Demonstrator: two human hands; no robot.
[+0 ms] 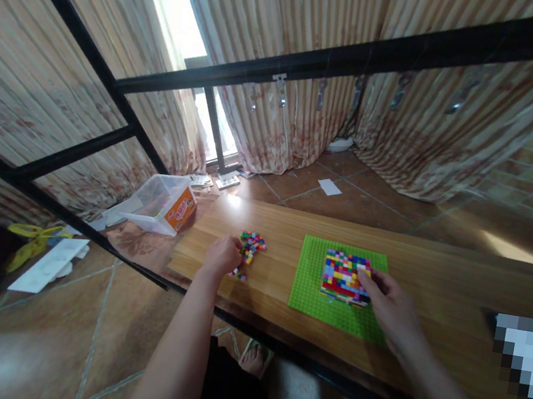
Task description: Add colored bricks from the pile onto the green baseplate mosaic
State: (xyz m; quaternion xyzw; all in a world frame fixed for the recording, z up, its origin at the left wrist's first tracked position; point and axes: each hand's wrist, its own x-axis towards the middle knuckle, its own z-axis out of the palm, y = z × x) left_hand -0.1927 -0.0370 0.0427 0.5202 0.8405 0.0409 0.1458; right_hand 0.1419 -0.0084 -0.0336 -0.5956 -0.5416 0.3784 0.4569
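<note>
A green baseplate (314, 281) lies on the wooden table (437, 274). A square block of many-coloured small bricks (343, 274) is built on it. My right hand (389, 303) rests on the plate with its fingertips touching the block's right edge. A small heap of loose coloured bricks (251, 248) lies left of the plate. My left hand (222, 254) is curled at that heap, fingers closed among the bricks; whether it pinches one is hidden.
A clear plastic box (157, 202) with an orange carton (181, 208) lies on the floor left of the table. Black metal frame bars (318, 66) cross overhead. Papers, a white tray (51, 263) and yellow scissors (35, 237) lie on the floor at left. Curtains hang behind.
</note>
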